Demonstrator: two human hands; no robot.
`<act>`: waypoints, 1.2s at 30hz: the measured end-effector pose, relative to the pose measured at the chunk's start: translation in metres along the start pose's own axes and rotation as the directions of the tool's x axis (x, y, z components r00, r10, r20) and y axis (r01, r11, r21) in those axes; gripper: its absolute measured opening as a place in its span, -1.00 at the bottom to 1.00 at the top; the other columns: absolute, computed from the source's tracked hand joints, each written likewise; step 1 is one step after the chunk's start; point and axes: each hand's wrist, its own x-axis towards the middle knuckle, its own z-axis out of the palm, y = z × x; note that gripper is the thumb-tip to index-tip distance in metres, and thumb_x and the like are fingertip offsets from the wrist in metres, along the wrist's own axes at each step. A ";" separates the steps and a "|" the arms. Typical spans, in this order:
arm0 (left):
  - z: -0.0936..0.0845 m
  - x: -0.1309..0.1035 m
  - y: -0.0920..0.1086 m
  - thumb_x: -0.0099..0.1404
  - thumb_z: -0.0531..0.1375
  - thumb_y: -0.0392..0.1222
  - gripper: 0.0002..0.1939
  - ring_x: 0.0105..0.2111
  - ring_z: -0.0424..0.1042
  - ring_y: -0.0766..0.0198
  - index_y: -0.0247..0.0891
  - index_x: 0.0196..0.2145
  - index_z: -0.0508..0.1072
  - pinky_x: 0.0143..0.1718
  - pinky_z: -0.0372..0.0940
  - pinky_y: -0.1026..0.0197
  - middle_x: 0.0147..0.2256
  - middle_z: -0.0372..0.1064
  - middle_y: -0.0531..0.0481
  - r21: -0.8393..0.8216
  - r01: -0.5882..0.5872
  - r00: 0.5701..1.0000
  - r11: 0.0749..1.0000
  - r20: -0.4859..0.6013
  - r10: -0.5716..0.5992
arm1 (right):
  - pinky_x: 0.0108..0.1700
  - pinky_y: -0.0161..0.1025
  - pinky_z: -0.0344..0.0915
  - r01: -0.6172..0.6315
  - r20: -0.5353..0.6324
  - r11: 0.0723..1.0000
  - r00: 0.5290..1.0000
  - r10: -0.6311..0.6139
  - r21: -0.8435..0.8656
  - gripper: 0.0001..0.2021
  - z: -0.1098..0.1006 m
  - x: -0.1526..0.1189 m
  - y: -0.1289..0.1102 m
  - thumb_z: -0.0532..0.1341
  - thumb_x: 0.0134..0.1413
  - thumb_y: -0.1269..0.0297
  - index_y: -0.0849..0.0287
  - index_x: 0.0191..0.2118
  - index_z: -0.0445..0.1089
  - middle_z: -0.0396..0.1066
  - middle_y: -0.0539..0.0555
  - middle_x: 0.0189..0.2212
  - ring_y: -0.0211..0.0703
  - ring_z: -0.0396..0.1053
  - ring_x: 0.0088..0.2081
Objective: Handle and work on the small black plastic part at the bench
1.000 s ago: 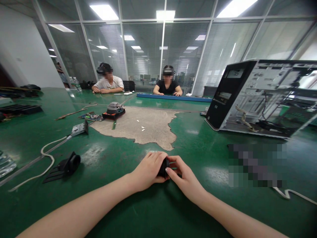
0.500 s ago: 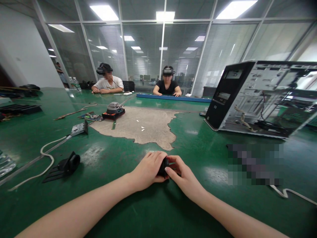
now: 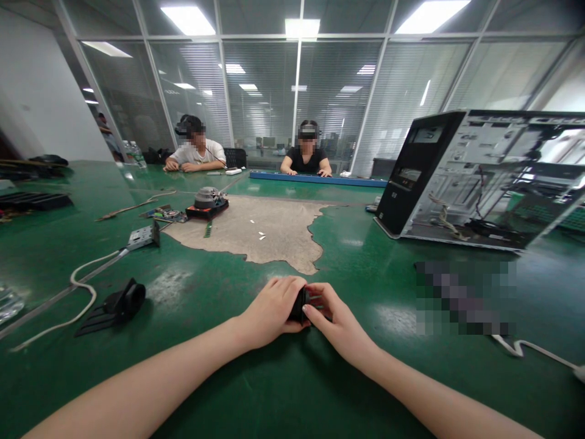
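Low over the front of the green table (image 3: pixel 320 390), a small black part (image 3: pixel 299 305) sits between my two hands. My left hand (image 3: pixel 274 305) is closed over its left side and covers most of it. From the right, the thumb and fingertips of my right hand (image 3: pixel 336 314) press on its edge. So much of the part is hidden that I cannot tell its exact kind. A black plastic bracket with a round duct (image 3: pixel 121 305) lies on the table to the left of my hands.
An opened computer case (image 3: pixel 420 177) stands at the right, with a blurred-out strip and white cable (image 3: pixel 521 350) before it. A heatsink fan (image 3: pixel 208 201) and metal bracket (image 3: pixel 142 236) lie left of the bare patch (image 3: pixel 274 225). Two people (image 3: pixel 306 155) sit across the table.
The whole view has shifted slightly, with the scene a little further left. Both hands keep the same hold on the black part, with hardly any visible finger movement.
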 end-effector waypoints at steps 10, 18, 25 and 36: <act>0.000 -0.001 0.000 0.02 0.24 -0.23 -0.40 -0.12 0.24 0.08 -0.22 -0.03 0.03 -0.12 0.14 0.06 -0.10 0.21 -0.09 -0.001 -0.012 1.000 1.000 -0.013 0.012 | -0.24 -0.24 0.34 0.153 -0.068 0.978 0.984 -0.163 -0.142 -0.85 -0.002 -0.004 -0.002 0.11 0.01 0.39 0.13 -0.23 0.23 0.22 0.08 -0.18 -0.13 0.26 -0.12; 0.001 -0.001 0.000 0.02 0.23 -0.24 -0.40 -0.11 0.24 0.10 -0.23 -0.03 0.02 -0.12 0.14 0.07 -0.10 0.21 -0.10 0.005 -0.010 1.000 1.000 -0.004 0.010 | -0.28 -0.24 0.36 0.043 0.009 0.998 0.999 -0.042 -0.056 -0.83 -0.001 -0.005 -0.001 0.09 0.05 0.34 0.12 -0.19 0.18 0.28 0.04 -0.29 -0.20 0.34 -0.28; -0.002 0.000 0.002 0.01 0.25 -0.21 -0.39 -0.10 0.23 0.10 -0.24 -0.04 0.03 -0.12 0.13 0.08 -0.10 0.21 -0.10 0.002 0.002 1.000 1.000 0.001 -0.002 | -0.23 -0.22 0.33 0.152 -0.071 0.980 0.984 -0.162 -0.127 -0.89 -0.002 -0.004 -0.001 0.10 0.04 0.35 0.12 -0.26 0.26 0.23 0.09 -0.20 -0.14 0.27 -0.15; 0.000 -0.001 0.000 0.03 0.23 -0.25 -0.40 -0.11 0.24 0.09 -0.23 -0.03 0.02 -0.12 0.14 0.06 -0.10 0.21 -0.10 0.004 -0.009 1.000 1.000 0.008 0.009 | -0.28 -0.25 0.35 0.082 -0.018 0.995 0.996 -0.083 -0.058 -0.83 -0.002 -0.004 -0.003 0.12 0.00 0.37 0.12 -0.22 0.20 0.26 0.04 -0.27 -0.18 0.31 -0.22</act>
